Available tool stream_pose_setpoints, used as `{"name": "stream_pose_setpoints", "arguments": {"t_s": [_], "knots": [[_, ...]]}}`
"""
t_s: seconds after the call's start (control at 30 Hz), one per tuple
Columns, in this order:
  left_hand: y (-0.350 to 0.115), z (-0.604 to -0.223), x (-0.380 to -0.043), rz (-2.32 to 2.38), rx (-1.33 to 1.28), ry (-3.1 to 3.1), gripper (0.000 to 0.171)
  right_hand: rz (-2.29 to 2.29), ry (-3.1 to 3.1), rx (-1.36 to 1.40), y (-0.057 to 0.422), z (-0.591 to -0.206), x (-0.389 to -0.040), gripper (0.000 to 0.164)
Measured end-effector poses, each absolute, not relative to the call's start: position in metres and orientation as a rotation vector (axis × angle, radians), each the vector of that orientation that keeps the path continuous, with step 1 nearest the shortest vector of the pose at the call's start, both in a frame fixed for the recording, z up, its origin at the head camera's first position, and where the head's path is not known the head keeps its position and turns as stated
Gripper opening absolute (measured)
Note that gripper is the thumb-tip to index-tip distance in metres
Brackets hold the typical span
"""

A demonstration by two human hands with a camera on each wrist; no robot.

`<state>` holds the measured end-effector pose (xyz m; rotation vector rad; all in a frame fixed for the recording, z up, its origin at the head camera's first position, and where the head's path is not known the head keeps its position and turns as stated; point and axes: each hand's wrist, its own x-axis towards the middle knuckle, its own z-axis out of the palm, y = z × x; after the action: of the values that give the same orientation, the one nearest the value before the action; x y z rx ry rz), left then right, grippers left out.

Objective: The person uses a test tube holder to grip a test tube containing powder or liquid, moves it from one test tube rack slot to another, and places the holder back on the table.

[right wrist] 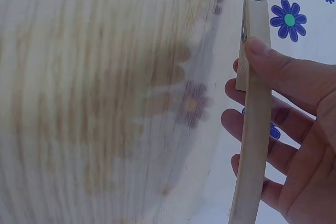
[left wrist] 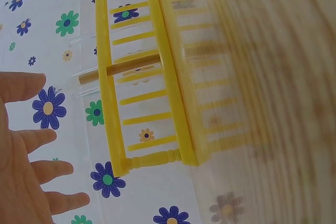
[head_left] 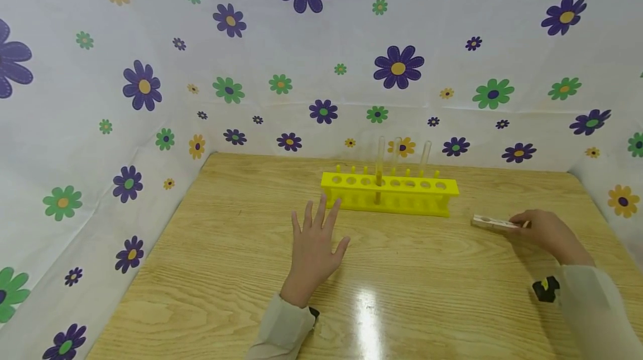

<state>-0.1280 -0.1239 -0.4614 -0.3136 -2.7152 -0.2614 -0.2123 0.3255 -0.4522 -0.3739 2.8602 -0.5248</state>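
My right hand [head_left: 548, 233] grips a wooden test tube holder [head_left: 493, 221] above the right side of the table. In the right wrist view, the thumb presses on the holder [right wrist: 255, 108] by its metal spring, with the fingers behind the wood. Palm down and fingers spread, my left hand [head_left: 312, 254] is just in front of a yellow test tube rack [head_left: 417, 191] and holds nothing. Three glass tubes stand in the rack. One test tube [head_left: 379, 177] contains brown liquid; the other two look clear. The left wrist view shows the rack [left wrist: 107, 108] beyond the outstretched fingers.
The wooden table [head_left: 211, 270] meets a white flower-print sheet [head_left: 321, 42] at the back and sides. A black piece [head_left: 546, 289] shows at my right cuff, and light glares off the table's front.
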Motion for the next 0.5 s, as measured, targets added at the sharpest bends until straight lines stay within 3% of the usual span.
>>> {"name": "stream_pose_setpoints", "arguments": {"t_s": [0.5], "knots": [[-0.1225,-0.4609,-0.1277,-0.275,-0.313,-2.728,0.072,-0.503,2.893,-0.378,0.3248,-0.4536,-0.2024,0.036]]}}
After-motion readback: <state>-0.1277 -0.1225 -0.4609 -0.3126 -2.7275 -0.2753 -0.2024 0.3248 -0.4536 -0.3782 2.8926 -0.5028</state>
